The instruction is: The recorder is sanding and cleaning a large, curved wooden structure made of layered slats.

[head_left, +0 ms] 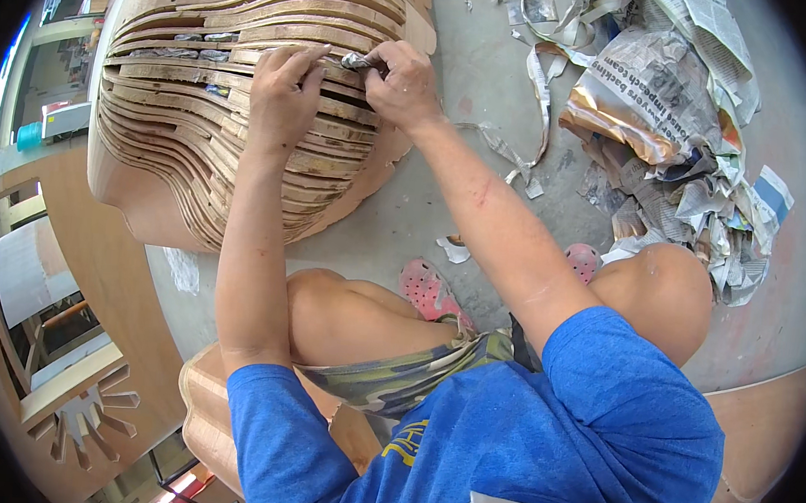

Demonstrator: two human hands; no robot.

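My right hand (401, 81) pinches one end of the paper (355, 61) over the slatted form (336, 146) near its right edge, a fair hold for something probably light, soft and tearable; my left hand's (283, 91) grip I can't tell.

Grey concrete flr (476, 70), faint reddish smudges. On it: curved slatted wood form (336, 8), upper L; lg heap of crumpled newsppr (651, 105), upper R; torn ppr strips (538, 93) btwn; pink clogs (431, 289); brown-edged white scrap (455, 250) nearby; crinkled whitish pc (182, 271) below form.
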